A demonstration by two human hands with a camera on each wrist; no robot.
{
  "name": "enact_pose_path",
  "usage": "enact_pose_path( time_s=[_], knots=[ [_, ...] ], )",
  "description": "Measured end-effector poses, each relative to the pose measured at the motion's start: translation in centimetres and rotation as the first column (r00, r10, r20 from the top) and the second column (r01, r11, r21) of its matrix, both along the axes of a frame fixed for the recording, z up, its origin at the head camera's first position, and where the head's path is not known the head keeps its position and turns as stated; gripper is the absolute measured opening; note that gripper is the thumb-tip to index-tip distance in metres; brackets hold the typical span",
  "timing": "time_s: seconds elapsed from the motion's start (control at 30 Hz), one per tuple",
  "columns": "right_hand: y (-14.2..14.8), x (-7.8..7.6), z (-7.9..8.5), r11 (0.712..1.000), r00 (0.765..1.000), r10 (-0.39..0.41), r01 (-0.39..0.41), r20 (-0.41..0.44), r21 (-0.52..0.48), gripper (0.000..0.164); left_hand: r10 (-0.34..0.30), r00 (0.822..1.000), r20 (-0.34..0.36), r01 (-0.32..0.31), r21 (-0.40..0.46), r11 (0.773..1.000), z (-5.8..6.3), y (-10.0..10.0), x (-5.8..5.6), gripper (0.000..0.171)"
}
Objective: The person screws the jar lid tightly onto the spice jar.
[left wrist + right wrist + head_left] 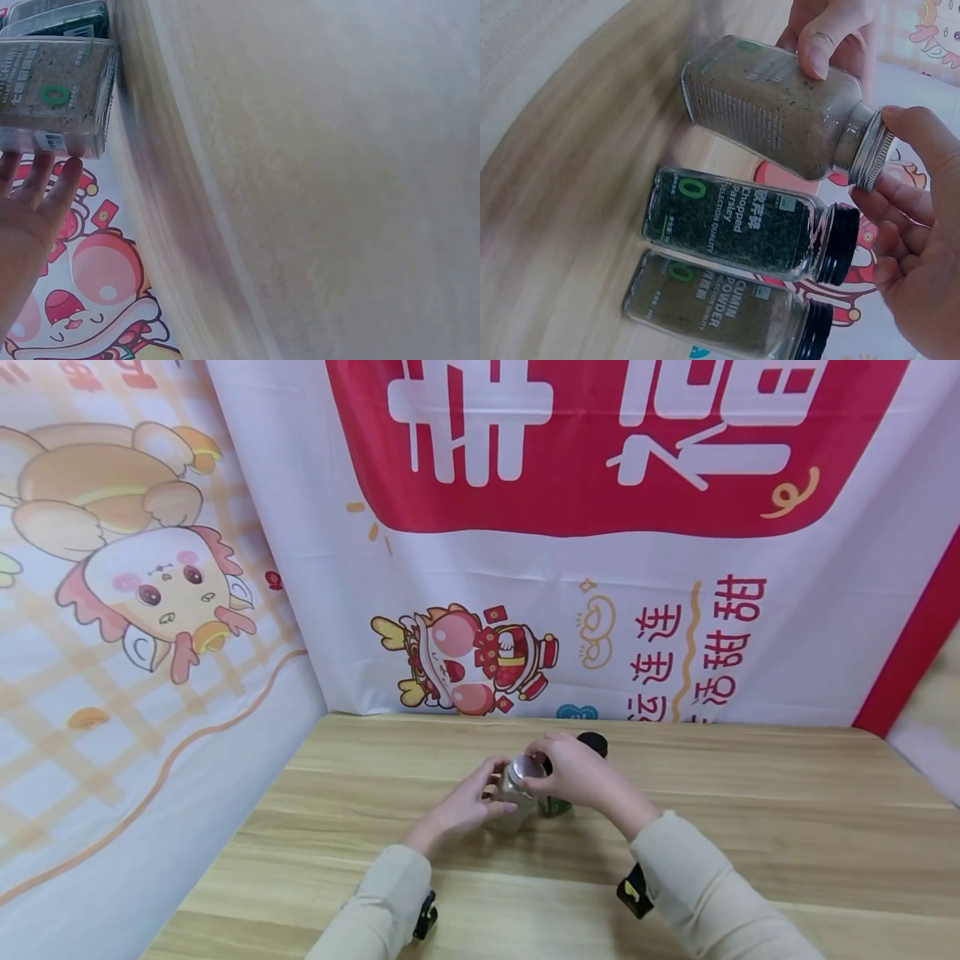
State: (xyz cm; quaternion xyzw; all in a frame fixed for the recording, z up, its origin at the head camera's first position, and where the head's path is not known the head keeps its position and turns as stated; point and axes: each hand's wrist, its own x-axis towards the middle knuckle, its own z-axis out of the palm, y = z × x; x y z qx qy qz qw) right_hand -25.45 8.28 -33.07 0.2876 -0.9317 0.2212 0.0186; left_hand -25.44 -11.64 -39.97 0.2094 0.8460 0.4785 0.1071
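A square glass spice jar [772, 105] of grey-brown powder stands between the hands. My left hand [468, 806] grips its body, thumb on the near side and fingers round the far side; in the left wrist view the fingers [64, 184] lie against the glass. With thumb and fingers my right hand [577, 768] pinches the ribbed silver lid [874, 150], which sits on the jar's neck. Close beside it is a chopped parsley jar [727, 225] with a black cap. Beyond that comes a cumin powder jar [712, 307], also black-capped. Both are upright on the table.
The wood-grain table [360, 793] ends at a printed cloth backdrop [675, 552] behind the jars. Another printed cloth [187, 727] hangs along the left side. Black wrist cameras sit on both sleeves.
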Motion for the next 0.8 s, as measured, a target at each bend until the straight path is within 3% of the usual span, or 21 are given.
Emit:
enact_pose_path(
  time_s=[0.2,0.3,0.8],
  knots=[
    [0.6,-0.5,0.0,0.993,0.993,0.119,-0.119,0.004,0.021,0.044,0.003,1.000,0.019,-0.003,-0.008,1.000,0.0,-0.3,0.1,0.063],
    [0.9,-0.8,0.1,0.989,0.989,0.144,-0.144,0.020,0.026,0.042,0.005,1.000,0.027,-0.005,-0.001,1.000,0.1,-0.2,0.0,0.063],
    [0.8,-1.0,0.3,0.992,0.991,0.126,-0.127,0.050,0.017,0.035,0.014,1.000,-0.001,-0.014,-0.014,1.000,0.2,0.1,0.0,0.061]
  ],
)
